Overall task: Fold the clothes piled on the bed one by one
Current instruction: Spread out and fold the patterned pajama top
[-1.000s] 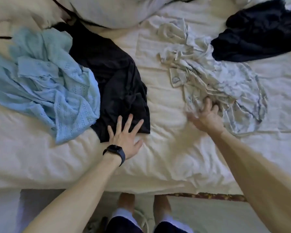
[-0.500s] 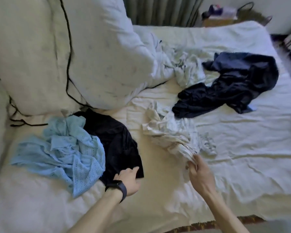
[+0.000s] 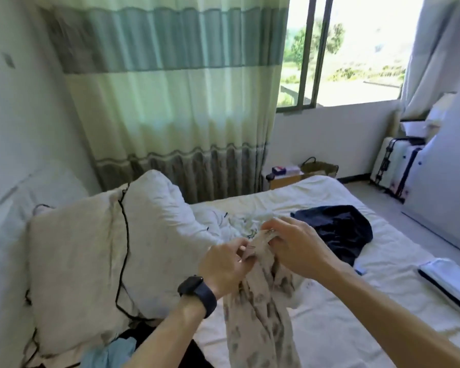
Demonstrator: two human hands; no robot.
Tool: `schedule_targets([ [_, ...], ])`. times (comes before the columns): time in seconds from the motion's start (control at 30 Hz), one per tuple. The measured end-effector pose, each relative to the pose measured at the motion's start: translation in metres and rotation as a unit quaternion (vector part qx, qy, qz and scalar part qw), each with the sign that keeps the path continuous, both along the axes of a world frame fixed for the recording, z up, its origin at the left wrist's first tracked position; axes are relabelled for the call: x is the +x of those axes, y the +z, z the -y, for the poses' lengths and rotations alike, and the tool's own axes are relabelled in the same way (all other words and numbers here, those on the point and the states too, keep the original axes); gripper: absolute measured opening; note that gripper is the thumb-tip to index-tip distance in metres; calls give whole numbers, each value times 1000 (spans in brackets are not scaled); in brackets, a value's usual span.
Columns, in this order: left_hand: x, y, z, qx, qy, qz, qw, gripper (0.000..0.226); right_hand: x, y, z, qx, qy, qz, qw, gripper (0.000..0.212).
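While left hand (image 3: 223, 264) and right hand (image 3: 295, 251) pinch patterned garment (image 3: 255, 314), basket (image 3: 320, 168) beyond bed (image 3: 329, 328)

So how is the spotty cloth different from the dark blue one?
The spotty cloth is pale with grey marks; the dark blue one is plain navy. The spotty cloth hangs in the air, pinched at its top by the left hand and right hand; the dark blue one lies crumpled on the bed, untouched. Neither is folded yet.

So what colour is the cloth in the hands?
The cloth is pale cream with grey blotches; the head view shows it best.
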State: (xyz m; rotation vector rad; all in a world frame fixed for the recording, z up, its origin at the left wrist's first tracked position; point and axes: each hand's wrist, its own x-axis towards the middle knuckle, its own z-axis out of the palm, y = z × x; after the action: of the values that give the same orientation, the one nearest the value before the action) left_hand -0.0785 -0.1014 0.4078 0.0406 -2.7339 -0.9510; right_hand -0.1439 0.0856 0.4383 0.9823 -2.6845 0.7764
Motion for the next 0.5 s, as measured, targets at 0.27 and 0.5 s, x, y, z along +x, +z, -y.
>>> schedule_targets([
  [0.27,-29,113,43,-83,42,-49,994,12,-49,84,-13,-59,-9,-69,996,21],
  [0.5,-28,163,67,57,40,-17,997,30,-65,127,16,-153,6,-16,988,18],
])
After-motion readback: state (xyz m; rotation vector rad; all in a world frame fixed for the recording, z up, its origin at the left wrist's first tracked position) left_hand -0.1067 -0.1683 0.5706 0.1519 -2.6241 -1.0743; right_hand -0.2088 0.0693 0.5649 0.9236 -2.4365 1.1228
